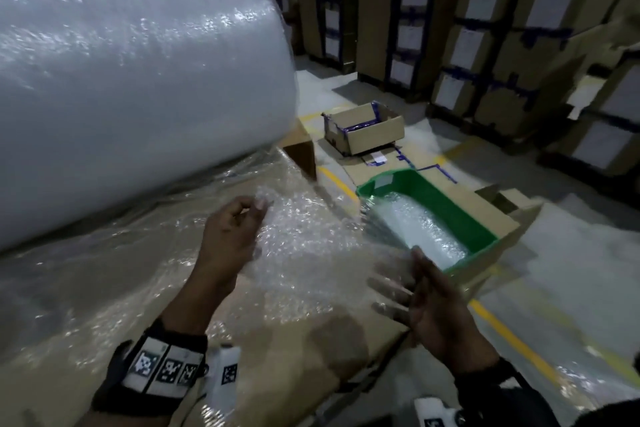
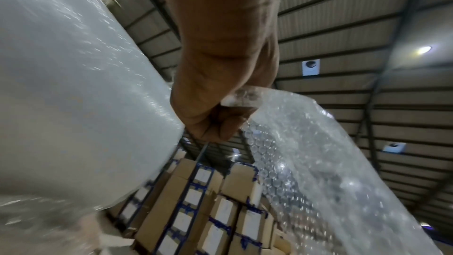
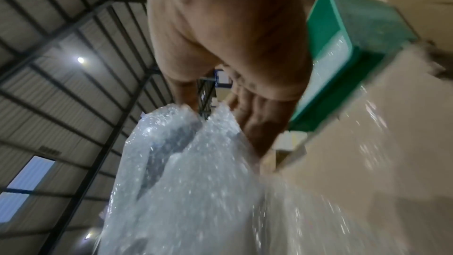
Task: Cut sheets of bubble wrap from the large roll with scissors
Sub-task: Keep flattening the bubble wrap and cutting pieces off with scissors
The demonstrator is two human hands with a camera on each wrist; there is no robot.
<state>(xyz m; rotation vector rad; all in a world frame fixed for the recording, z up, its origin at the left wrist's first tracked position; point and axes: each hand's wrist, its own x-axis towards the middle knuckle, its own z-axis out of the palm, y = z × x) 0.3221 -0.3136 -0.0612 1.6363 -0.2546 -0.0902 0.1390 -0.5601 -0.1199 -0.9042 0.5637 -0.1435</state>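
The large bubble wrap roll [image 1: 138, 80] lies on its side at the left, over a cardboard-covered surface [image 1: 322, 350]. A loose bubble wrap sheet [image 1: 311, 236] hangs between my hands. My left hand [image 1: 254, 210] pinches its far corner just in front of the roll; the left wrist view shows the left hand [image 2: 228, 108] with thumb and curled fingers on the sheet [image 2: 306, 162]. My right hand [image 1: 405, 284] is spread flat, fingers straight under the sheet's near edge and thumb up, beside the green bin. In the right wrist view the sheet [image 3: 196, 181] lies against its fingers [image 3: 255, 129]. No scissors are in view.
A green bin [image 1: 460, 215] with bubble wrap inside sits on flattened cardboard at the right. An open carton [image 1: 374, 135] stands on the floor beyond it. Stacked cartons [image 1: 519, 28] line the back. Yellow floor lines [image 1: 512, 340] run past the right of the work surface.
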